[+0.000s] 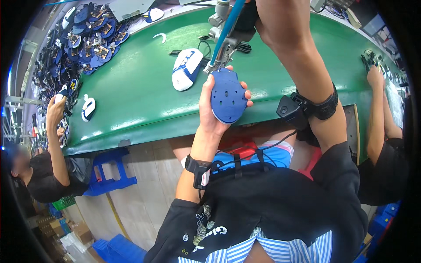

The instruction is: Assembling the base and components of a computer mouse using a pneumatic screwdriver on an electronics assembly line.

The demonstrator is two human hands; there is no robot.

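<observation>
My left hand [208, 103] holds a computer mouse [229, 97] with its dark blue underside up, thumb on the left edge and fingertips curled round the right. Small holes dot that underside. The metal nose of a screwdriving tool [221, 55] with a blue air hose [228, 30] comes down to the mouse's far end; whether it touches cannot be made out. My right hand [268, 17] reaches up beside the tool's dark upper part at the top edge. Most of that hand is cut off and its fingers are hidden. A white and blue mouse [186, 70] lies just left of the tool.
On the green bench [144, 101] lie another mouse [88, 108], a white curved piece [161, 37] and a black cable [243, 47]. Mouse parts are heaped [90, 37] at far left. A co-worker's hand [55, 109] is at left, another's [375, 78] at right. A blue stool [112, 172] stands below.
</observation>
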